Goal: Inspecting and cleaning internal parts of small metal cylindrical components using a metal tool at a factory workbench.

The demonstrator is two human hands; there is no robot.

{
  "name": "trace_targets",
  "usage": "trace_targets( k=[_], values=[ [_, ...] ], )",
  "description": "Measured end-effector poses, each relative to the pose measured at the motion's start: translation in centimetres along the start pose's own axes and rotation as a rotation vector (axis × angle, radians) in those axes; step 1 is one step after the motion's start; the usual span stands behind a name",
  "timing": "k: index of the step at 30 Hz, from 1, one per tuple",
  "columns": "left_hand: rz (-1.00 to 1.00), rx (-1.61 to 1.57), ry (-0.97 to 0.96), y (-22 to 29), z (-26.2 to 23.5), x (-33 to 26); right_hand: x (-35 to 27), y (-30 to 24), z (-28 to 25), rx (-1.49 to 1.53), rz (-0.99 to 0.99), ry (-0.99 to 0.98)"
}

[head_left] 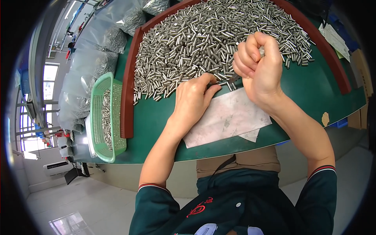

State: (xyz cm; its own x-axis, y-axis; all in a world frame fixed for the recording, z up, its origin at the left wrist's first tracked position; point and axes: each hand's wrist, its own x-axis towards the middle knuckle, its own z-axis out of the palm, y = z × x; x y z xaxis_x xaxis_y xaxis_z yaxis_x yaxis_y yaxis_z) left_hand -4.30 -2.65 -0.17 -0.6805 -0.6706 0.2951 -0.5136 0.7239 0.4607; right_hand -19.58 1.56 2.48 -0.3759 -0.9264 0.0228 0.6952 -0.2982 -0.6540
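A large heap of short, shiny metal pins (188, 47) covers the far part of the green table (156, 125). My left hand (190, 98) rests at the near edge of the heap, thumb and forefinger pinched together. A small dark piece shows at their tips, too little of it to name. Raised to its right is my right hand (260, 66), fingers curled in toward the palm and thumb bent over them. What it holds, if anything, is hidden. A narrow metal piece (234, 77) shows below its curled fingers, by several loose pins. Under both hands lies a smudged white sheet (227, 121).
Dark red rails (128, 90) border the heap. Left of them stands a green plastic basket (117, 133) with pins inside. Clear bags (105, 39) of pins line the far left. Papers (335, 41) and cardboard boxes (360, 74) sit at the right, near a tan scrap (325, 118).
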Motion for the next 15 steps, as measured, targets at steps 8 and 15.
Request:
trace_targets(
  k=[8,15],
  values=[
    [-0.037,-0.009,-0.078,-1.0,-1.5,-0.6,-0.2,0.2,0.0,-0.012,0.002,0.008],
    [0.059,0.058,0.003,-1.4,-1.0,-0.8,-0.2,0.4,-0.1,-0.033,0.022,-0.005]
  ],
)
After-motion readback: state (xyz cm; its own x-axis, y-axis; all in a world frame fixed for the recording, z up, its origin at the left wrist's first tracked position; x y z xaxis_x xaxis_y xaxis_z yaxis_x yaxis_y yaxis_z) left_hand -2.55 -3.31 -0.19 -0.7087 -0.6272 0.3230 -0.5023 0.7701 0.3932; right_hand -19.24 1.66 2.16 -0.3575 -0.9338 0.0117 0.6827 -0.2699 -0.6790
